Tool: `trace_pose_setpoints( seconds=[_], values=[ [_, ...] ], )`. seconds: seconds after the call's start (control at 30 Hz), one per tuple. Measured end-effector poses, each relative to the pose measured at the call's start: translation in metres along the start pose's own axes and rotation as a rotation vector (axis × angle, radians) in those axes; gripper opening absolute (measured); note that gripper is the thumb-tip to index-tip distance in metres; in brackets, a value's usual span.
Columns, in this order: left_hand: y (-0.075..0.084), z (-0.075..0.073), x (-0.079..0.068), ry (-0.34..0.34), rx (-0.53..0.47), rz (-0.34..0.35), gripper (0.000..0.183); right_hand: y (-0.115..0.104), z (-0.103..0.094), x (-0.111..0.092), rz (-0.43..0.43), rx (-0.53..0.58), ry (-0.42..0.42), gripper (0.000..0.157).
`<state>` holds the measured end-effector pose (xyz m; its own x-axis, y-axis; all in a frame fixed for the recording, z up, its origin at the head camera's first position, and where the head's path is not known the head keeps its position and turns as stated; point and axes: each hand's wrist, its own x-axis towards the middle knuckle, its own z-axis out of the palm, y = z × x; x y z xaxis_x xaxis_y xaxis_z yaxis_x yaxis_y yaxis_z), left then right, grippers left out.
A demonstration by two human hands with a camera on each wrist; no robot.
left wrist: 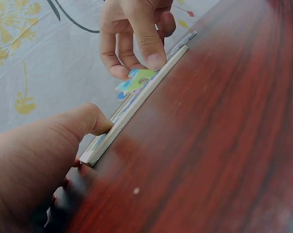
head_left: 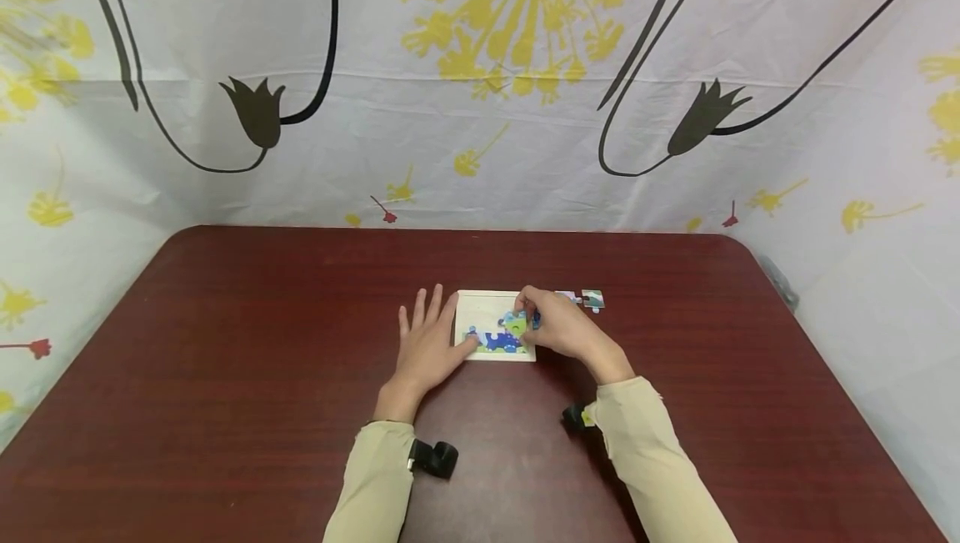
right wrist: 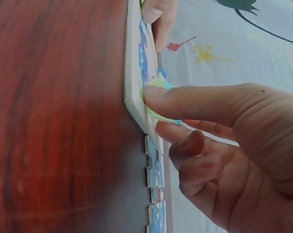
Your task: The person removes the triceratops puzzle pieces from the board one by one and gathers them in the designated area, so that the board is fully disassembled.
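Observation:
A shallow, light-coloured puzzle board (head_left: 480,307) lies on the table, with blue and purple puzzle pieces (head_left: 498,342) along its near side. My left hand (head_left: 426,353) rests at the board's left end, fingers spread on the table and thumb pressing on the near left part. Over the right half, my right hand (head_left: 564,328) pinches a green and light-blue puzzle piece (left wrist: 140,80) between thumb and fingers. In the left wrist view that piece is tilted above the board. The right wrist view shows the thumb (right wrist: 161,97) covering part of it.
Several loose puzzle pieces (head_left: 592,300) lie just right of the board, partly hidden behind the right hand. The dark red wooden table (head_left: 262,343) reaches back to a white patterned cloth (head_left: 480,126). Each wrist wears a small black camera (head_left: 441,460).

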<state>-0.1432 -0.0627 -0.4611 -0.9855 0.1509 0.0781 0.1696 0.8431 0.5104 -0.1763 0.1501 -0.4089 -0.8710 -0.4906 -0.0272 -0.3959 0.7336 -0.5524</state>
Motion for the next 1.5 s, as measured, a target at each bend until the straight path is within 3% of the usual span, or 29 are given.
trace_pose_setpoints(
  seconds=[0.47, 0.93, 1.23, 1.5],
  values=[
    [0.001, -0.001, 0.001, 0.002, 0.000, 0.000, 0.077, 0.004, 0.000, 0.002, -0.006, 0.038, 0.053, 0.026],
    [0.001, -0.002, 0.000, 0.002, -0.003, 0.001, 0.077, 0.007, -0.006, -0.001, -0.075, -0.074, 0.086, 0.024],
    [0.002, -0.003, -0.001, 0.009, -0.008, 0.006, 0.077, 0.016, -0.031, -0.012, 0.047, -0.029, 0.120, 0.029],
    [0.001, -0.002, -0.002, 0.006, -0.006, 0.006, 0.077, 0.037, -0.048, -0.024, 0.079, -0.020, 0.132, 0.027]
  ],
)
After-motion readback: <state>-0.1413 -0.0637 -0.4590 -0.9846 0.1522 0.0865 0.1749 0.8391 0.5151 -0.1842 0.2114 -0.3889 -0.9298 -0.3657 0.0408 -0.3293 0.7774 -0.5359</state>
